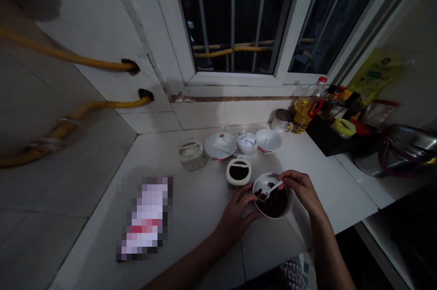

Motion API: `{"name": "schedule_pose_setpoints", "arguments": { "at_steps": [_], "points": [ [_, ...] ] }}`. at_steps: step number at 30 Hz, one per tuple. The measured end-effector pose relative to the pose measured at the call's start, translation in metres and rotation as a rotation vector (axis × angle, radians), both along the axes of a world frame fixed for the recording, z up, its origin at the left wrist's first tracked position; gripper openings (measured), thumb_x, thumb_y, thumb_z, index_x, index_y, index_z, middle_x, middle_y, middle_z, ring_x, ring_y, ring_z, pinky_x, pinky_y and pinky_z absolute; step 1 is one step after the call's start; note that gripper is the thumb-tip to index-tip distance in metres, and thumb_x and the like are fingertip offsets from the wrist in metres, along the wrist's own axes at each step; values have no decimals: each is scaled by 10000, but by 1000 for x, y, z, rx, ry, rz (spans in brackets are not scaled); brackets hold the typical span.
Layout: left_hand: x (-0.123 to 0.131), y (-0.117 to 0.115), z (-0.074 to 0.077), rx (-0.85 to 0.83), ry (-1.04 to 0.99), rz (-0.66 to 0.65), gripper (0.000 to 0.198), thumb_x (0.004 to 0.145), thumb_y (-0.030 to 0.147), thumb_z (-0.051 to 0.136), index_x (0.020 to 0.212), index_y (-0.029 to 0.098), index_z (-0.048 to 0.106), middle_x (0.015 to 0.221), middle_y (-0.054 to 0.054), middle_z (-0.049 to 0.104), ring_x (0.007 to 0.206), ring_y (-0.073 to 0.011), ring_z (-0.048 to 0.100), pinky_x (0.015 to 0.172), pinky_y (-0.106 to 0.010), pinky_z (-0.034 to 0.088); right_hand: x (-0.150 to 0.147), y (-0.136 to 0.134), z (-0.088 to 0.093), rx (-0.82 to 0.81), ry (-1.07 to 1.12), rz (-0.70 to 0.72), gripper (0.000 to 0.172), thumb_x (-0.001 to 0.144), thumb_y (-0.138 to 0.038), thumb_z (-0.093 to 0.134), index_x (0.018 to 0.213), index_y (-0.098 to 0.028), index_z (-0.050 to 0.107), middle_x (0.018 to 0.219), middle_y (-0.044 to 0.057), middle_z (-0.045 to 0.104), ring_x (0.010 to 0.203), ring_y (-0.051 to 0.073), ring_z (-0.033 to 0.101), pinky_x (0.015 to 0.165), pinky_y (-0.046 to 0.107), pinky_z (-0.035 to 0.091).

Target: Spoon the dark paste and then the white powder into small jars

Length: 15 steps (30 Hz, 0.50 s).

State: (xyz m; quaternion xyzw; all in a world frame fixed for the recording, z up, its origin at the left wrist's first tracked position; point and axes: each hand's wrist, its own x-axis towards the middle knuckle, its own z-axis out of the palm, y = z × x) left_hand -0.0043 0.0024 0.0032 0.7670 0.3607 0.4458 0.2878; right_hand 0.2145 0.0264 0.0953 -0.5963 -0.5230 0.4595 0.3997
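My left hand grips the left side of a white bowl, fingers at the rim and thumb lower on the wall. In the bowl lies a dark, lumpy food that I cannot name for certain. My right hand pinches the handle of a small white spoon. The spoon's head is over the left part of the bowl, with some dark bits on it. Just behind my left hand stands a square container with a pale rim, holding similar dark contents.
At the back are a lidded container, a white bowl with a spoon, a jar, another bowl and a mug. An oil bottle and a steel pot stand right. A blurred-out object lies left.
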Motion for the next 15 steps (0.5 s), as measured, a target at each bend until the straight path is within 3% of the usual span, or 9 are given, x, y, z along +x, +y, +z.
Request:
{"name": "schedule_pose_setpoints", "arguments": {
  "at_steps": [9,15],
  "points": [
    [1,1,-1,55,-29,-10,240,862,367,636,1045,218,589,1241,-128,554,1171,-251,554,931,-388,500,-4,6,2,77,165,-190,162,623,-327,686,671,-172,689,523,17,656,521,143,490,568,283,410],
    [0,1,1,27,-11,-6,248,863,396,629,1036,221,594,1250,-123,548,1177,-247,553,940,-386,497,-32,10,8,246,98,-196,205,744,-375,640,806,-185,681,630,30,704,568,163,573,593,292,458]
  ]
}}
